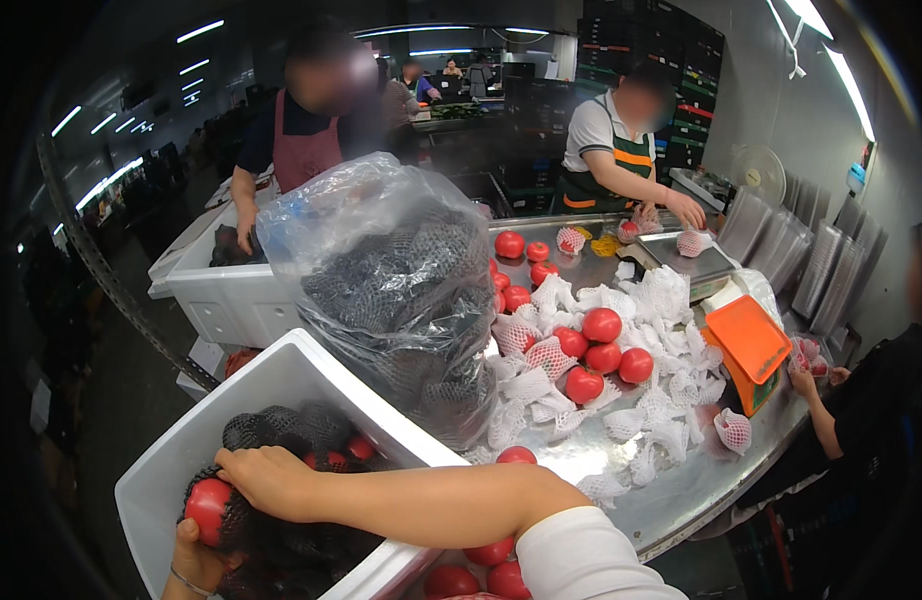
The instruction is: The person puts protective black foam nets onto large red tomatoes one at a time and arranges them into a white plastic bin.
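Note:
A red tomato (207, 504) partly covered by a black foam net (240, 517) is between my hands, inside a white foam box (147, 480). From below, my left hand (195, 556) holds the tomato, with the thumb on its side. My right hand (270, 480) reaches across from the right and grips the black net at the tomato's upper edge; some of its fingertips are hidden. Further netted tomatoes (281, 426) lie behind my hands in the box, a few showing red through openings. More loose tomatoes (491, 553) are below my right forearm.
A clear plastic bag (401, 277) of black foam nets stands beyond the box. On the metal table (581, 450) lie white foam nets (663, 300), several tomatoes (602, 325), an orange scale (747, 337) and another scale (686, 251). Co-workers stand at the far side and right.

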Demonstrator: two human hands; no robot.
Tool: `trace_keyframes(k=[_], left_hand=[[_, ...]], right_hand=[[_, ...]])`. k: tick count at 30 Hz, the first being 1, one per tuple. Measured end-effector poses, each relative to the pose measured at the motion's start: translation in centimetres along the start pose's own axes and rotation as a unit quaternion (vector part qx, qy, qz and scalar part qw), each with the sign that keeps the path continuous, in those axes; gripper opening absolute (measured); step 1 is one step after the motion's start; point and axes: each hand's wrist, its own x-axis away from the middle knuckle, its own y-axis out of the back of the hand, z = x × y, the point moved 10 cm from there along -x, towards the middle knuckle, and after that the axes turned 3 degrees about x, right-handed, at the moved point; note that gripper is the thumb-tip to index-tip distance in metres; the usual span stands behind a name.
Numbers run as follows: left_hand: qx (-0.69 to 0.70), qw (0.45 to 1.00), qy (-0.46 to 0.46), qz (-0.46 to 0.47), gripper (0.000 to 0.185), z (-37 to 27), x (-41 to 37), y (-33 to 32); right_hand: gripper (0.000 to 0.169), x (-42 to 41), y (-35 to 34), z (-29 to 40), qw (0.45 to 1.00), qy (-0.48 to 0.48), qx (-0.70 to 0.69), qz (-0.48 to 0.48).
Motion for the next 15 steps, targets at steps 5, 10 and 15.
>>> trace_keyframes(k=[5,10,15], left_hand=[[-0.029,0.998,-0.019,-0.057,0.084,0.3,0.3,2.7],[0.062,0.998,0.013,0.007,0.090,0.1,0.2,0.0],[0.079,0.991,0.100,-0.033,0.094,1.8,0.3,1.4]], right_hand=[[0.023,0.8,-1.1,0.3,0.996,0.041,0.082,0.009],[0.063,1.3,-1.0,2.0,0.996,0.058,0.030,0.057],[0.089,1.3,-0.6,5.7,0.980,0.169,-0.064,0.083]])
